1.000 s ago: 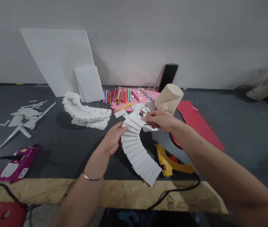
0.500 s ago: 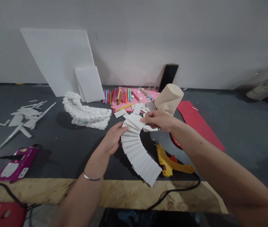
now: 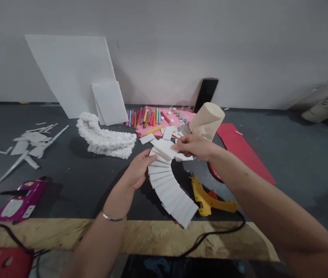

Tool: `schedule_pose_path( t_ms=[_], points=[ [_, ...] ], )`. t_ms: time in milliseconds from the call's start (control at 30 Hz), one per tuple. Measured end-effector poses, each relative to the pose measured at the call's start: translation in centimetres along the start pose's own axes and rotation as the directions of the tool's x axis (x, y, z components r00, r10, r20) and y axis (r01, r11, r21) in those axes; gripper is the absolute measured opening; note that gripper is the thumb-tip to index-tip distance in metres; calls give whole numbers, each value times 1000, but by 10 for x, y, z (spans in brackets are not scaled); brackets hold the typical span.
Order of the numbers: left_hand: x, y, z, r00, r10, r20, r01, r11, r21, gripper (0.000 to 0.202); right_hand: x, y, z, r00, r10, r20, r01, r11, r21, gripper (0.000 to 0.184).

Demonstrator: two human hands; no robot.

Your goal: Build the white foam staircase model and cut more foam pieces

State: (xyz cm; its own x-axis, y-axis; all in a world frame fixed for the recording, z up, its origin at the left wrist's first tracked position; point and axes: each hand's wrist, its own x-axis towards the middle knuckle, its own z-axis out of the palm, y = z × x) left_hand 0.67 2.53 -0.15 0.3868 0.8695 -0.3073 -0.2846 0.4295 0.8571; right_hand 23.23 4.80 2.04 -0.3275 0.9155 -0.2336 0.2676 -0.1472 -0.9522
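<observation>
Thumb and fingers of your left hand (image 3: 136, 170) hold the curved strip of white pieces (image 3: 166, 185) by its outer side, while your right hand (image 3: 194, 147) pinches the topmost white piece (image 3: 164, 148) at the strip's far end. The strip is over the middle of the tabletop (image 3: 291, 162), and its near end reaches to the wooden front edge (image 3: 152, 237); I cannot tell whether that end rests there or hangs free.

Please be careful with three matters. First, if the joint under the topmost piece is not firm, a pull from your right fingers could turn this piece and spoil the even fan. Second, the yellow glue gun (image 3: 200, 193) lies just beside the near end; a swing toward the right edge could push it, and its nozzle, if hot, could burn your right forearm. Third, its black cord (image 3: 218, 232) passes over the front edge, so a caught sleeve or knee could drag the gun down. Squeezing too hard with the left thumb might also bend the pieces.
</observation>
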Motion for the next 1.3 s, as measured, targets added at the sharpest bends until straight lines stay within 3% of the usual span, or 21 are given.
schedule_pose_path(
  t_ms=[533,833,1000,1300],
  points=[
    [1,0,-1,1000,2,-17,-2,1000,2,33,4,11,-7,1000,22,-11,-22,1000,-8,50],
    [2,-1,-3,1000,5,-7,-5,1000,4,30,0,4,-11,992,54,-116,-52,999,15,52],
    [1,-1,-1,1000,9,-12,-9,1000,-5,31,1,7,-20,983,16,-185,3,995,102,56],
    [1,0,-1,1000,5,-14,-5,1000,5,30,-4,-3,-3,998,27,-57,-19,989,144,56]
  ],
)
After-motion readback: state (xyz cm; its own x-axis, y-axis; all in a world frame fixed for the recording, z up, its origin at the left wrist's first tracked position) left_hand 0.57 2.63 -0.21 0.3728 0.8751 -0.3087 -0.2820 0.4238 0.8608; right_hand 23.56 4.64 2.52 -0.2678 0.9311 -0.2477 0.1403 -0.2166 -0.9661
